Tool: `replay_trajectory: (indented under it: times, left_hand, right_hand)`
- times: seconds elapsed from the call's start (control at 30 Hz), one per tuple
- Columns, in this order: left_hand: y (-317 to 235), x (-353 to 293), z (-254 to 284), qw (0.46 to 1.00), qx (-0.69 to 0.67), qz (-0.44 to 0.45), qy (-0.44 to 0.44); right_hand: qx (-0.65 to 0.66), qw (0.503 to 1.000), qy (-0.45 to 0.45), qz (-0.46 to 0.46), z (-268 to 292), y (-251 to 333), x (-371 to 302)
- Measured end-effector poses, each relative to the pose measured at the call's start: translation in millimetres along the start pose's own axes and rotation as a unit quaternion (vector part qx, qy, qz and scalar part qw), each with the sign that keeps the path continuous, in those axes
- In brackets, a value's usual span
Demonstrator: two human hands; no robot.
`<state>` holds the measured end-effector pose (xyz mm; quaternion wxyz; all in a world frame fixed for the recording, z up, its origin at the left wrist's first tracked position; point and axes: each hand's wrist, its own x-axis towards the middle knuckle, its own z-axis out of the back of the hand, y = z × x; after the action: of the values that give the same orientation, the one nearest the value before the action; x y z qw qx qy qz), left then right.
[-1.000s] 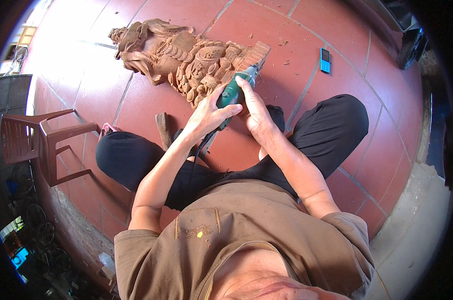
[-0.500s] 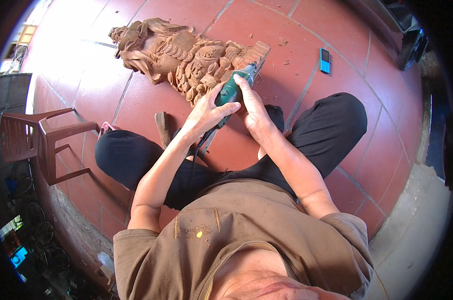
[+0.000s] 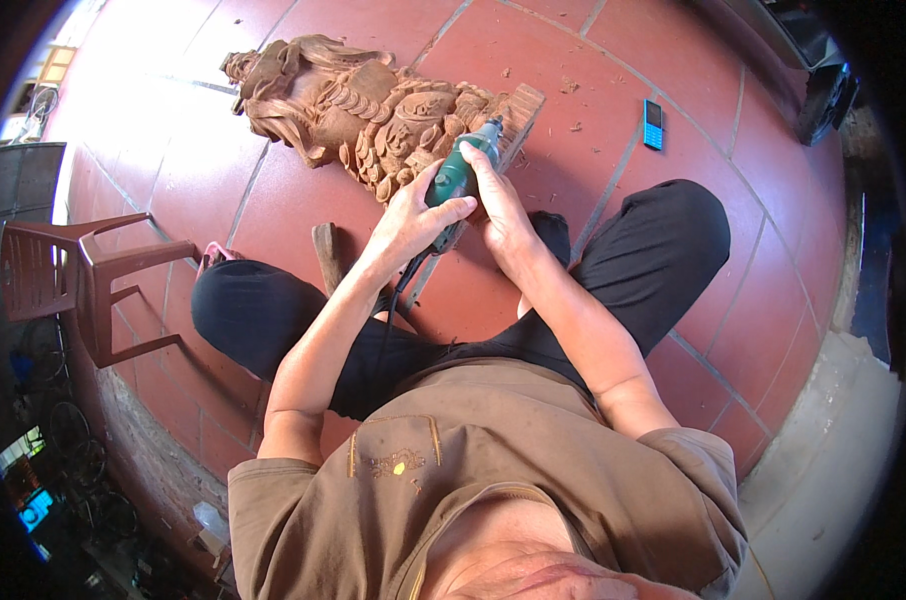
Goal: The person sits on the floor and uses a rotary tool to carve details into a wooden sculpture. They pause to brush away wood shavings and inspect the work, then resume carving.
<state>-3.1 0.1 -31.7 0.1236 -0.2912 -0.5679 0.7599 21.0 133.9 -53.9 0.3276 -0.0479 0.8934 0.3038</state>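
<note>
We see the green rotary tool over the near side of the carved wooden figure, its nose close to the base slab. The left hand and right hand are both closed around its housing, one from each side. We judge the housing rigid and moderately weighty, likely smooth, so we favour the thick body behind the nose, clear of the spinning end and the black cord. The figure, lying on the red tiled floor, looks heavy and stiff, with thin carved edges that could chip; its solid base seems the safest hold. Against the earlier frame, we find the nose slightly farther from the slab's outer edge, both hands shifting with it, the grip unchanged
</note>
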Motion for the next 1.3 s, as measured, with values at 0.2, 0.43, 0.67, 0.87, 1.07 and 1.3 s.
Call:
replay_trajectory:
  times: [0.2, 0.43, 0.67, 0.87, 1.07, 1.3]
  left_hand:
    - [1, 2, 0, 1.0, 0.008, -0.014, -0.007]
    - [-1, 2, -3, 1.0, 0.018, -0.005, 0.009]
    - [-3, 3, -6, 0.999, 0.005, -0.014, 0.029]
    - [3, 6, -4, 0.999, 0.008, -0.019, 0.035]
    - [-1, 4, 0, 0.999, -0.017, 0.02, 0.04]
    - [-1, 4, 1, 1.0, -0.026, -0.002, 0.014]
  right_hand:
    - [0.014, 1.0, 0.004, 0.012, 1, -3, 8]
    - [-0.003, 1.0, 0.008, 0.018, 9, -3, 6]
    - [-0.01, 1.0, -0.021, 0.006, 11, 3, -5]
    - [-0.003, 1.0, -0.019, 0.021, 8, 1, -9]
    - [-0.01, 1.0, -0.026, 0.01, 6, -2, 0]
    - [0.028, 0.999, -0.002, 0.036, -2, -5, 6]
